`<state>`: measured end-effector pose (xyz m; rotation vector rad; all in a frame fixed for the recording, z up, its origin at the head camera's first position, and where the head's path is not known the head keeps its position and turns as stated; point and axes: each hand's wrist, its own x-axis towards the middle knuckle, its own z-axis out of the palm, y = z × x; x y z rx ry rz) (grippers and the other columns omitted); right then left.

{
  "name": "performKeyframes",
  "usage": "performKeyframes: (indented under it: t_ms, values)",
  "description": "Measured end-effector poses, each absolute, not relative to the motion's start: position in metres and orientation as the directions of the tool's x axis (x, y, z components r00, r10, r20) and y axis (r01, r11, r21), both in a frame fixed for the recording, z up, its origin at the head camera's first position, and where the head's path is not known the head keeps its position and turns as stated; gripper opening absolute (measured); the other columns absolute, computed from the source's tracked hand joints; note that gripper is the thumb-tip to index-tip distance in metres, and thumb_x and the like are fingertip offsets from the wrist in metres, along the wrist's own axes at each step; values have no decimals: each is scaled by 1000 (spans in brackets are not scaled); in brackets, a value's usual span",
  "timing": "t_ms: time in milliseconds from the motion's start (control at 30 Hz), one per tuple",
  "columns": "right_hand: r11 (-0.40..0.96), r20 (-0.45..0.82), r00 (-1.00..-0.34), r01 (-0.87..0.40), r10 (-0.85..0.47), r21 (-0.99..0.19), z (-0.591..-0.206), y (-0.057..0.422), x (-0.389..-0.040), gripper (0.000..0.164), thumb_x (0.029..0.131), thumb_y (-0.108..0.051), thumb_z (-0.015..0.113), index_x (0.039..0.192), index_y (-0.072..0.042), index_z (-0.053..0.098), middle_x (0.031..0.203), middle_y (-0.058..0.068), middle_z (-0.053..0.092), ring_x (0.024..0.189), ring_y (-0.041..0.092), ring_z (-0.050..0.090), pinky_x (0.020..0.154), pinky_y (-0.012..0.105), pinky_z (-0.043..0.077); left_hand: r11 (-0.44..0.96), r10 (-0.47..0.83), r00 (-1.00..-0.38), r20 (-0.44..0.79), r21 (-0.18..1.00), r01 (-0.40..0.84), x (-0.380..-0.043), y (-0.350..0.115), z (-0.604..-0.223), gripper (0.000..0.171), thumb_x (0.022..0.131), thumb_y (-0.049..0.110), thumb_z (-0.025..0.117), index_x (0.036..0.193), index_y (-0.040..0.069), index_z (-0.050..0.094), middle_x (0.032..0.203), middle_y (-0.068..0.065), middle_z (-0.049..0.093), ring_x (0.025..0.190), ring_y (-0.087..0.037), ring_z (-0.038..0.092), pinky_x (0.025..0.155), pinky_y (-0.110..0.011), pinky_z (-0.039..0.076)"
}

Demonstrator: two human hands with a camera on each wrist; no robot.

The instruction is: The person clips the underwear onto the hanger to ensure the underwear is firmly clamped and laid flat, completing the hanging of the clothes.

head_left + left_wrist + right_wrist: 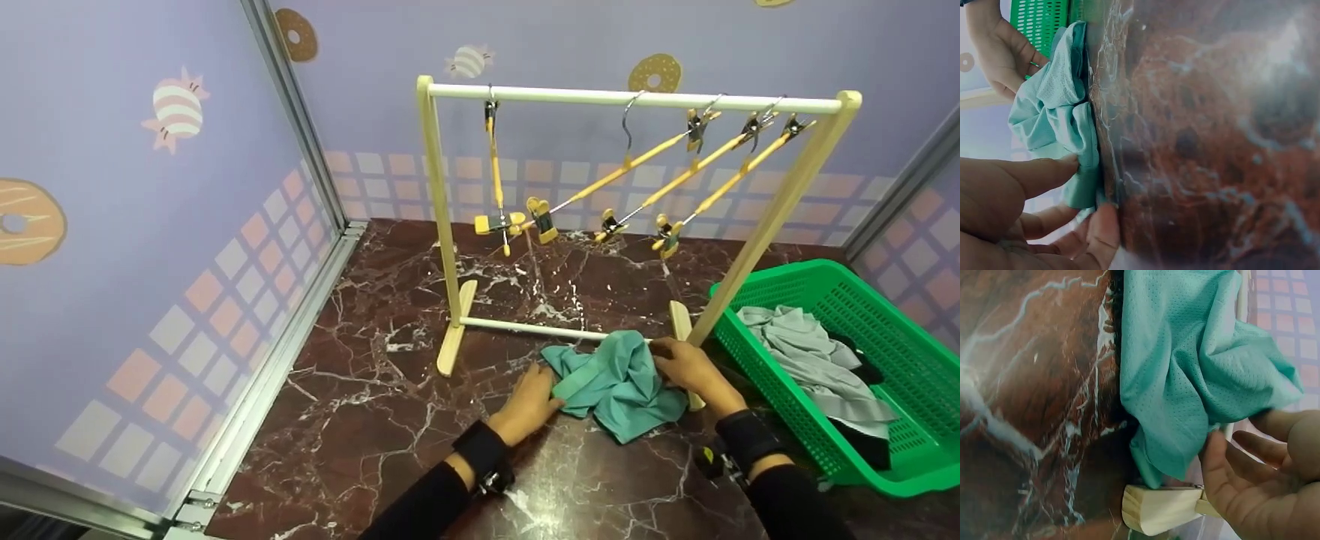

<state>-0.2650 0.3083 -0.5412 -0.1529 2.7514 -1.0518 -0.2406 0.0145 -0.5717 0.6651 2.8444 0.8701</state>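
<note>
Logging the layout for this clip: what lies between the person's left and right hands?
The crumpled teal cloth lies between the left hand and the right hand; the head view shows this.

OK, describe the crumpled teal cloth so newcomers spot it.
Find the pale wooden rack on the dark red marbled surface. By its white lower rod, between left hand and right hand, lies the crumpled teal cloth, unlike the grey fabric inside the green plastic basket.

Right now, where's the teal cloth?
In the head view, the teal cloth lies right of centre, between the left hand and right hand, left of the green basket.
</note>
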Motion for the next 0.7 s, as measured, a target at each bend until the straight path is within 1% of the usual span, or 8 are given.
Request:
performKeyframes:
  t_ms: [67,167,233,333,400,467,567,700]
  values:
    - [721,-172,-969,-10,-180,-693,-543,307,-266,49,103,-10,55,143,15,43,129,38,57,88,33,68,65,37,58,708,436,-899,52,596,378,-243,13,-573,19,94,12,73,103,1,60,101,-11,57,90,-25,59,78,-34,53]
    - [707,-185,-956,-31,-227,-707,-546,304,-267,55,101,-9,58,146,16,37,132,39,55,101,40,66,71,39,58,623,429,-900,78,696,357,-246,10,-572,14,94,3,67,96,5,54,83,0,49,72,-13,49,63,-25,43]
    - [708,-170,-949,-73,-266,-702,-547,303,-269,56,99,-8,60,145,17,38,132,39,55,113,46,62,79,44,57,562,412,-907,89,758,330,-248,7,-570,15,93,-1,63,96,6,50,77,3,43,66,-10,43,59,-22,38]
    - [710,-126,-932,-168,-341,-684,-549,300,-270,55,97,-5,63,141,19,41,129,39,57,119,52,57,88,50,55,494,376,-919,121,813,309,-251,3,-565,16,92,-5,60,98,5,48,74,3,42,63,-9,43,58,-21,37]
    - [711,-115,-921,-203,-372,-673,-550,299,-270,50,94,-2,64,136,20,47,125,38,60,114,52,60,85,51,56,485,339,-928,155,817,313,-253,0,-562,17,91,-6,61,100,5,51,77,2,49,66,-9,46,59,-20,40]
    - [723,-115,-916,-222,-385,-654,-550,298,-269,45,93,-1,65,131,19,52,118,36,63,107,48,64,77,46,56,479,302,-934,190,817,321,-255,-2,-560,18,90,-6,61,103,4,55,84,-2,58,71,-10,51,61,-21,46]
    - [760,-129,-920,-221,-371,-612,-549,298,-268,34,90,-2,66,120,14,63,103,27,70,87,35,68,66,37,52,483,263,-935,238,807,341,-259,-6,-556,18,92,-5,62,107,4,58,95,-8,66,79,-14,57,66,-25,51]
    - [787,-113,-924,-242,-366,-567,-544,301,-266,17,89,-5,68,101,7,72,82,11,70,65,16,55,58,31,44,494,246,-929,277,789,366,-262,-12,-554,16,95,-3,63,108,4,60,103,-12,69,89,-19,63,74,-30,54]
